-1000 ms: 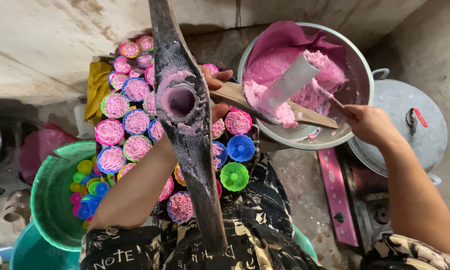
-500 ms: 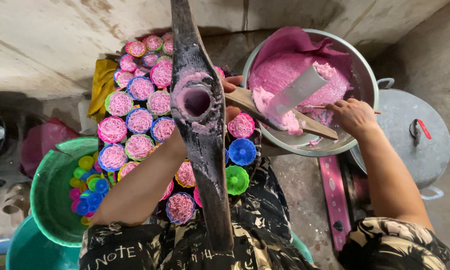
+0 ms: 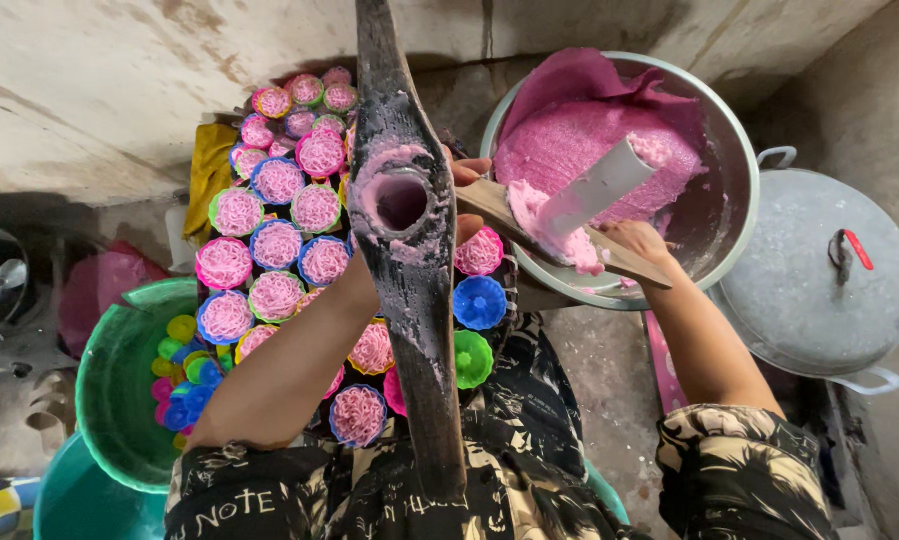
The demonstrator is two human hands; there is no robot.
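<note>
Where the metal basin sits at two o'clock in the head view, a white flat scraper is gripped by the right hand, its fingers closed round the lower end, and pink dough is being worked with it. A lump of the dough is piled on a wooden paddle laid across the basin's near rim. The paddle's other end is held by the left hand, whose fingers are curled over it; most of that hand is hidden behind a dark wooden press, which stands in the way down the middle of the view, smeared pink, with a round hole at its widest part.

At nine to eleven o'clock of the press, small fluted moulds in pink, blue and green are packed close together, each filled with pink noodle strands. Two empty moulds, one blue and one green, are seen just right of the press. A green bucket at eight o'clock is seen to hold loose empty coloured moulds. At three o'clock a grey pot lid with a dark handle is lying just beside the basin. White lettering is seen on the dark patterned garment at seven o'clock.
</note>
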